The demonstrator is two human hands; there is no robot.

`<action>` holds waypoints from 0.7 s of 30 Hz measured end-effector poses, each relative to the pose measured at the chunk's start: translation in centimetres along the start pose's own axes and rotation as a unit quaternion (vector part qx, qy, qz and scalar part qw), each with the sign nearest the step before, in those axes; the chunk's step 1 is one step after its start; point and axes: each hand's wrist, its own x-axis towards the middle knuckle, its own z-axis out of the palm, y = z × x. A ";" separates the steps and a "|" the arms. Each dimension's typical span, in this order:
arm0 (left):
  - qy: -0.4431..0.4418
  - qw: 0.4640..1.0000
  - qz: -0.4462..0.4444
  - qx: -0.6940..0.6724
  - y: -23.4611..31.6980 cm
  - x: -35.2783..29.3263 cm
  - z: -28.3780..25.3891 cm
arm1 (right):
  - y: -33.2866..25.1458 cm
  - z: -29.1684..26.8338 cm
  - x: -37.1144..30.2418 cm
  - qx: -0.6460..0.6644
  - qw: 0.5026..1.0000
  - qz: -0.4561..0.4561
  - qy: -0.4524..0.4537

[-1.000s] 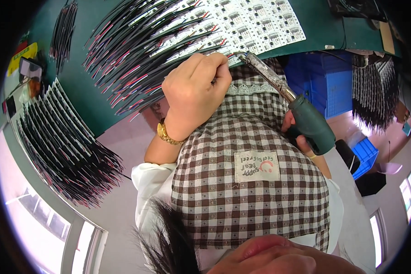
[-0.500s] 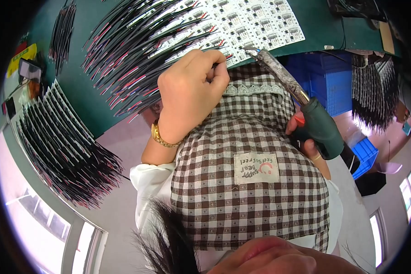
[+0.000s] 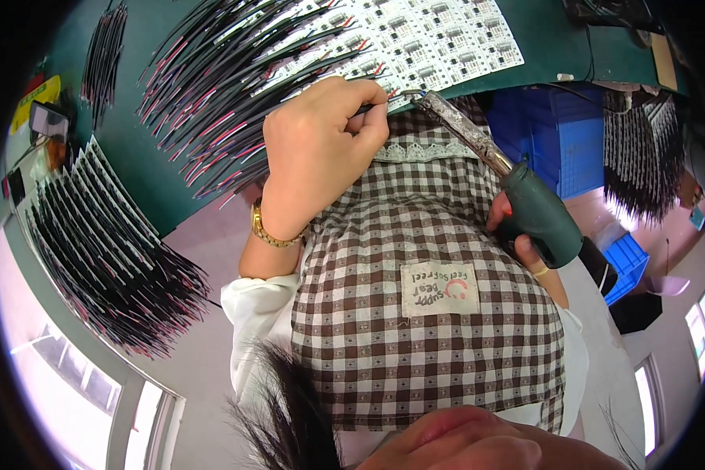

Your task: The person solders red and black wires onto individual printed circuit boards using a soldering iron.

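My left hand is closed in a pinch on a thin black cable by the near edge of a white circuit board sheet. Coloured wire ends stick out past the fingertips. In my right hand is a soldering iron with a dark green handle and a worn metal barrel. Its tip is close to those wire ends, at the sheet's edge; whether they touch is too small to tell. Many black cables with red, white and blue ends lie over the sheet's left part.
On the green table, a loose cable bundle lies far left. Stacked boards with cables hang over the left edge. To the right are blue crates and another hanging batch of cabled boards. A phone-like device stands at left.
The soldering iron has moved left, bringing its tip nearer to my left fingers. My left hand has shifted slightly left, still pinching.
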 end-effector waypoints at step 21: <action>-0.053 0.998 0.013 0.040 -0.2 0.5 -0.6 | -1.3 0.8 -0.1 0.019 0.993 0.109 0.052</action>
